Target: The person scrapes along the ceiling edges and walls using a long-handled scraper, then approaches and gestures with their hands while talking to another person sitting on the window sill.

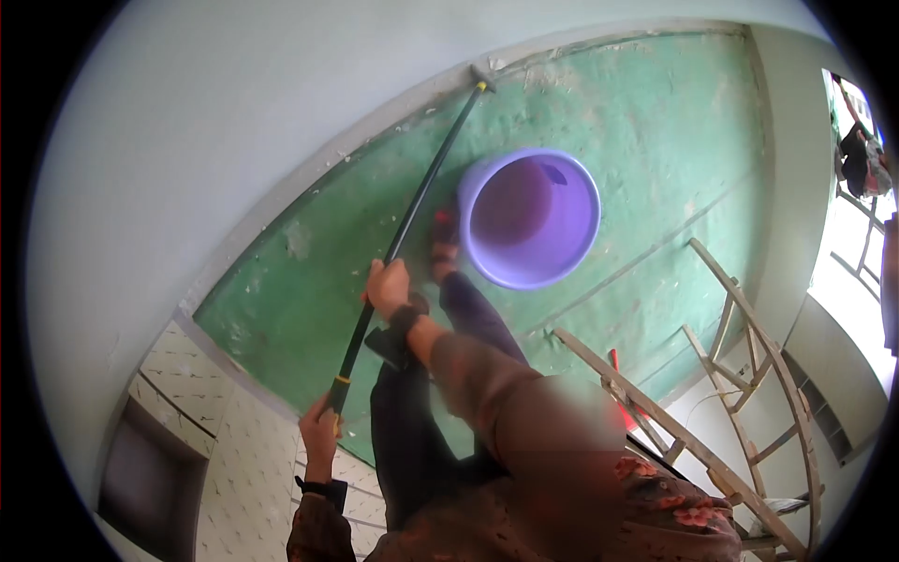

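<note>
A long-handled scraper (420, 191) with a black pole and yellow bands slants across the green floor. Its small dark head touches the strip where the wall meets the floor. My left hand (320, 427) is wrapped round the lower end of the pole, near a yellow band. Higher on the same pole, my right hand (388, 287) is closed about it. Both wrists wear dark bands. A purple bucket (531, 272) stands to the right of the pole, its inside facing me. My foot (444, 245) is close beside the bucket, partly blurred.
Wooden ladders (721, 480) stand at the lower right, with a red object (629, 405) behind them. The white wall (234, 122) curves along the left. Pale flakes and worn patches mark the green floor (646, 122). Patterned panels (245, 468) are at lower left.
</note>
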{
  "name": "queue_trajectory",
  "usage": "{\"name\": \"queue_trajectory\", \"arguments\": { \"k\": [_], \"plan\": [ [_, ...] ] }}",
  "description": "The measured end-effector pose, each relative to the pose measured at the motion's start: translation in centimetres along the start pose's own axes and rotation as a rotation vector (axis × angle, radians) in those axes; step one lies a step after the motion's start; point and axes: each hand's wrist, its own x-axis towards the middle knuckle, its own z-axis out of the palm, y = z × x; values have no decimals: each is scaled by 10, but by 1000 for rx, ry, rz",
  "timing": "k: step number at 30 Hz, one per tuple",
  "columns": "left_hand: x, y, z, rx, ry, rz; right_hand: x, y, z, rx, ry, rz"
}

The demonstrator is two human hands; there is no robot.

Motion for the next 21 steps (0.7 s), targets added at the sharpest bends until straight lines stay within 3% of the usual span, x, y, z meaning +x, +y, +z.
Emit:
{"name": "queue_trajectory", "arguments": {
  "k": [2, 3, 6, 11, 14, 16, 20, 21],
  "plan": [
    [1, 6, 2, 8, -31, -20, 18, -9, -9, 121, 84, -87],
    [2, 12, 9, 1, -38, -24, 18, -14, -18, 129, -44, -4],
    [2, 21, 13, -9, -32, -17, 13, -10, -14, 203, 4, -15],
    [-9, 7, -7, -20, -53, -83, 6, 0, -8, 107, 0, -33],
    [-6, 14, 0, 26, -58, -4, 6, 7, -5, 71, 30, -39],
    [3, 33, 12, 69, -47, 4, 22, -5, -12, 246, 14, -1],
    [-9, 22, 1, 18, -54, -41, 4, 8, -6, 179, -16, -28],
    [-12, 23, -1, 0, -55, -61, 1, 9, -5, 30, 8, -28]
  ]
}}
